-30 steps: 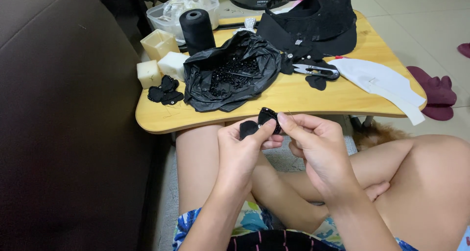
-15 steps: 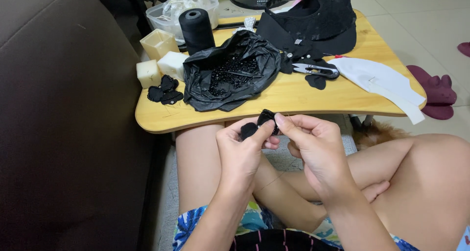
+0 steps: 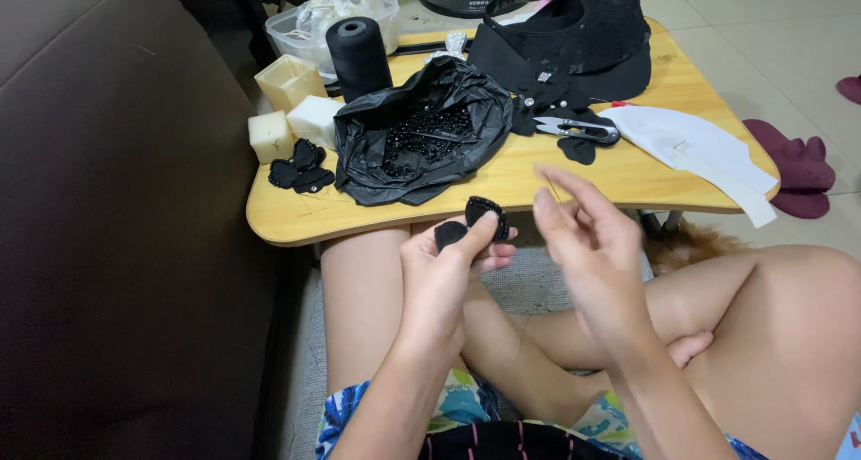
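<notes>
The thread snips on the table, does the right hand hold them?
No, the thread snips lie on the wooden table, while the right hand is raised over the lap, apart from them.

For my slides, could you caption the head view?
Left hand pinches a black beaded piece; right hand raised beside it.

three cream cubes [image 3: 291,110], one black thread spool [image 3: 359,55], one snips [image 3: 574,128], two hands [image 3: 444,272]

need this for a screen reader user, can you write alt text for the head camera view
A seated person's left hand pinches small black beaded fabric pieces while the right hand is raised beside them, fingers pinched as if on a needle. Beyond sits a low wooden table with a black bag of beads, thread spool, snips and black visor cap.
</notes>
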